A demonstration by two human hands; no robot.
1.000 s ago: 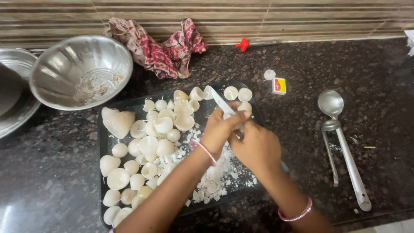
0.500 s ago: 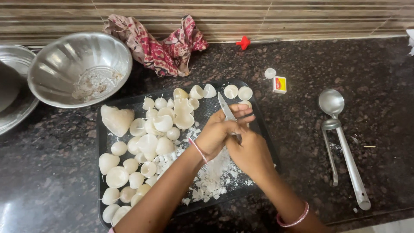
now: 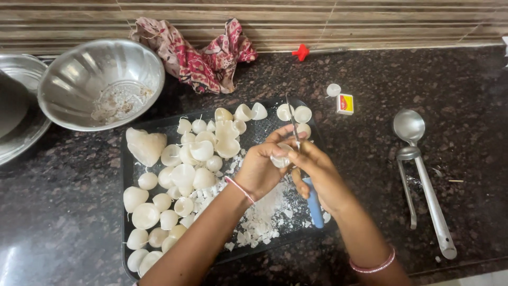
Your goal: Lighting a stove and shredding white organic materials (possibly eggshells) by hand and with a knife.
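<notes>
My left hand [image 3: 262, 169] is curled shut around a small white shell-like piece [image 3: 279, 158], thumb and fingers cupping it over the dark tray [image 3: 126, 182]. My right hand [image 3: 317, 175] is closed on a knife [image 3: 304, 169] with a blue handle, its thin blade rising past the piece toward the tray's far edge.

To do this well, I judge the blade should meet the piece at a shallow angle, with my left thumb tucked clear of the edge, and the work held low over the tray's near-right part so that crumbs land on the white fragments [image 3: 264, 214] already there.

The contact between blade and piece is hidden by my fingers, so I can't tell whether the edge is scraping or cutting. What the rounded white pieces [image 3: 185, 175] on the tray's left half are made of is unclear. Left of the tray a steel bowl [image 3: 100, 82] holds scraps I can't identify, and beyond it another steel vessel [image 3: 18, 111] is cut off by the frame. A steel ladle [image 3: 423, 175] lies well right of the tray.
</notes>
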